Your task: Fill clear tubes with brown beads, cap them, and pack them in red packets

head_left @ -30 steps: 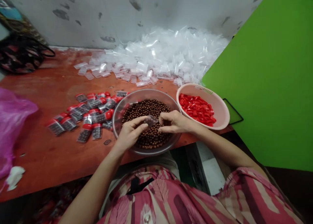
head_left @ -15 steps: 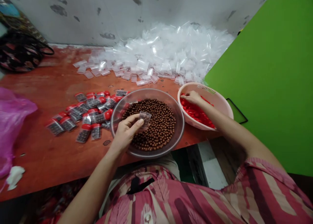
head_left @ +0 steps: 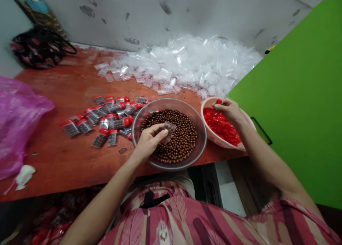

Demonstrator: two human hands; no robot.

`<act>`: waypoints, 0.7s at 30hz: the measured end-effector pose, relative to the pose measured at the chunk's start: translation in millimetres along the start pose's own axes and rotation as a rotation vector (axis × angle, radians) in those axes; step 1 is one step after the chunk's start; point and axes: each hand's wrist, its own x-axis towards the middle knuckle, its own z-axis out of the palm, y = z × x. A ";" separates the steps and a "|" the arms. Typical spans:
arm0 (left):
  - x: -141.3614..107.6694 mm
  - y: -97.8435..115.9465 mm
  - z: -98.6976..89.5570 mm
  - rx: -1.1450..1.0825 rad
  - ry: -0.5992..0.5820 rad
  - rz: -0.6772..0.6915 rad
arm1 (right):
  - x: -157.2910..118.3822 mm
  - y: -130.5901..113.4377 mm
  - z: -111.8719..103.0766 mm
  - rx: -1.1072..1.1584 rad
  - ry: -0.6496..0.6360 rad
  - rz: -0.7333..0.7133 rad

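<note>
Above a bowl (head_left: 135, 131) of round brown balls (head_left: 184, 141), my left hand (head_left: 151, 140) pinches a small clear container (head_left: 170, 129) with dark balls inside. My right hand (head_left: 230, 110) is raised over the left part of a pink basin (head_left: 249, 121) of red caps (head_left: 221, 125), a red cap (head_left: 219, 102) pinched at its fingertips. Left of the bowl, several filled containers with red caps (head_left: 100, 138) lie in a loose group on the red table (head_left: 66, 159).
A large heap of clear containers (head_left: 192, 60) lies along the wall. A green panel (head_left: 299, 95) stands at the right. At the left are a pink plastic bag (head_left: 18, 120), a white crumpled piece (head_left: 25, 176) and a dark floral bag (head_left: 40, 47).
My right hand has come up from among the red caps with one cap in its fingers. My left hand still holds the clear container over the bowl. The camera view has shifted.
</note>
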 end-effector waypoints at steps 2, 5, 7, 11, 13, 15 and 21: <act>-0.4 0.1 0.3 -0.028 -0.010 0.009 | -15.3 -16.4 17.4 0.047 -0.089 -0.047; -1.2 -0.9 0.4 -0.065 -0.021 0.035 | -38.3 -38.9 49.2 0.116 -0.247 -0.031; -2.1 -1.5 0.7 -0.085 -0.028 0.049 | -50.1 -49.3 68.3 0.145 -0.343 0.006; -3.5 -1.2 1.5 -0.139 -0.021 0.089 | -63.4 -57.3 95.2 0.166 -0.443 0.012; -3.6 -0.3 1.4 -0.200 -0.017 0.103 | -67.0 -56.1 105.7 0.176 -0.468 0.008; -3.5 0.7 0.8 -0.271 -0.032 0.114 | -70.5 -52.4 116.8 0.168 -0.489 0.005; -0.8 0.4 -1.0 -0.398 -0.028 0.133 | -85.6 -39.9 151.2 0.001 -0.461 -0.204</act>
